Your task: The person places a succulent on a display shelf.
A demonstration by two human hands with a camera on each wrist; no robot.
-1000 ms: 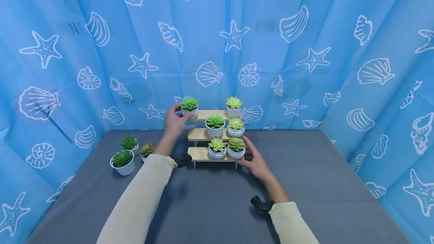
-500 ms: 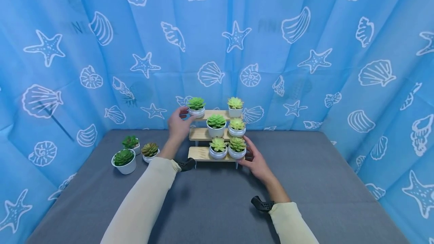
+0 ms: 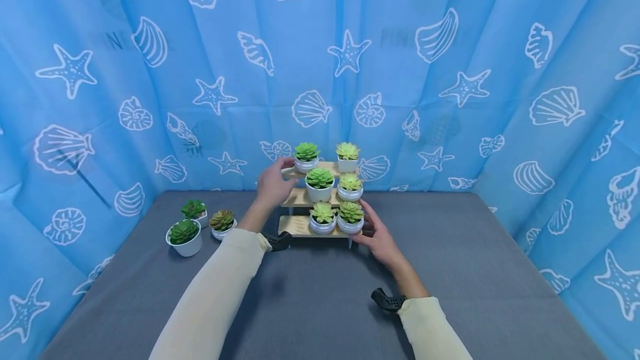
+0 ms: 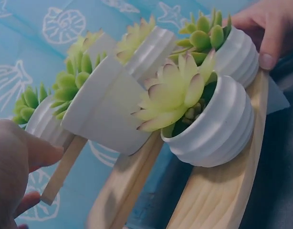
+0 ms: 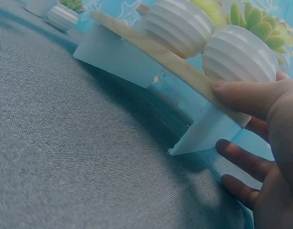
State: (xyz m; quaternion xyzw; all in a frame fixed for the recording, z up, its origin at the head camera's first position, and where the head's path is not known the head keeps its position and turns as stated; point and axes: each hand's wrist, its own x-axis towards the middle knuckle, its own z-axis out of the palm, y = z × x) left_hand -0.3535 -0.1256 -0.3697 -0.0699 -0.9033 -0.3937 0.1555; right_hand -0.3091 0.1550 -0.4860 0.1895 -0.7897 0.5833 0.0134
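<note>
The left hand [image 3: 272,185] grips a potted succulent [image 3: 306,156] at the left end of the stand's [image 3: 299,226] top shelf, best slid in gently while the right hand [image 3: 378,233] pinches the bottom shelf's right end.

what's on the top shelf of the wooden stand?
Two potted succulents: a green one that the left hand touches, and a yellow-green one at the right end of the top shelf. Their bases are partly covered by middle-shelf plants.

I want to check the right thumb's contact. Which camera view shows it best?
The right wrist view: the thumb presses on the wooden shelf edge beside a ribbed pot. The head view shows the right hand small; the left wrist view shows only fingertips.
</note>
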